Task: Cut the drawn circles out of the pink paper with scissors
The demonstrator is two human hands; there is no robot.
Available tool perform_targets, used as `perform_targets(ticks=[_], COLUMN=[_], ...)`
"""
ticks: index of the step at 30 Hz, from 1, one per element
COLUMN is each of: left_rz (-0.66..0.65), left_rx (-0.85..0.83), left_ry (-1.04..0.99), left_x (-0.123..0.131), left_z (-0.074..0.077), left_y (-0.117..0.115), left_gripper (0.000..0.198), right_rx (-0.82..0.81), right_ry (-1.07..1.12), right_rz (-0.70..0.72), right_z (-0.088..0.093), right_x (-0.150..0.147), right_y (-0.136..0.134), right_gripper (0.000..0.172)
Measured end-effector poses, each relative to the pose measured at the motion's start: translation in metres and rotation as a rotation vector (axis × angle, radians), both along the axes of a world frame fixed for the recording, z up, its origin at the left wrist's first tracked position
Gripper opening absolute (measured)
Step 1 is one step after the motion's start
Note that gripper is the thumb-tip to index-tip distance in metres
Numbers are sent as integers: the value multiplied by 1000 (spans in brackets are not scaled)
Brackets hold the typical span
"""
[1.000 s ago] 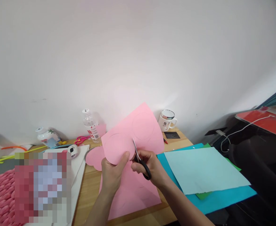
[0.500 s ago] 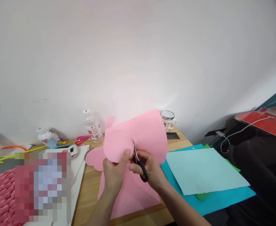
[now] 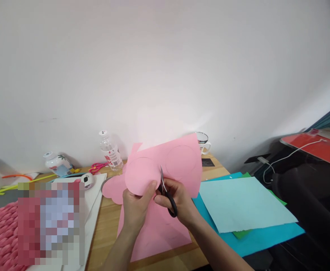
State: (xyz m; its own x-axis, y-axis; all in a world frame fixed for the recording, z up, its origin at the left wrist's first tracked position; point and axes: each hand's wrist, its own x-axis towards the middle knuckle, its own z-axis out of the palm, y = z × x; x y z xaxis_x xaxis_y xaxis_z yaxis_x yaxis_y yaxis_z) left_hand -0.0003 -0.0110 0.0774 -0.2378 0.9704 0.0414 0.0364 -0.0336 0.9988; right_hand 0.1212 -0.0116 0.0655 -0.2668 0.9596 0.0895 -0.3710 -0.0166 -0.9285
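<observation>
My left hand (image 3: 138,207) pinches the lower edge of a raised pink paper sheet (image 3: 182,162), thumb on top. Pencilled circles show on the sheet, one of them partly cut round beside my thumb. In my right hand (image 3: 179,199) are black-handled scissors (image 3: 171,205), their blades pointing up at the cut in the paper. Below both hands another pink sheet (image 3: 165,241) lies on the wooden table (image 3: 104,226). A pink piece with rounded edges (image 3: 114,190) rests to the left of my left hand.
Behind the paper stand a plastic bottle (image 3: 110,150) and a mug (image 3: 206,146). Pink scissors (image 3: 97,167) and a white jar (image 3: 57,163) are at the left. Light blue paper (image 3: 246,205) lies on the right over blue and green sheets.
The raised pink sheet has shifted slightly right and tilted, so its pencilled circles show more clearly. The scissors have turned a little, their tips slightly further right.
</observation>
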Motion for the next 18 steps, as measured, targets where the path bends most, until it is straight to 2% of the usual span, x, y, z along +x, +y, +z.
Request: perform_targets(ticks=[10, 18], left_rz=[74, 52], left_rx=[3, 30], left_ry=[71, 64], left_x=[0, 0], left_z=[7, 8], left_y=[2, 1], left_gripper=[25, 23], right_rx=[-15, -30], right_ry=[-9, -40], right_rz=[-23, -37], right_z=[3, 3], right_x=[0, 1], right_y=[0, -1], right_gripper=[28, 28])
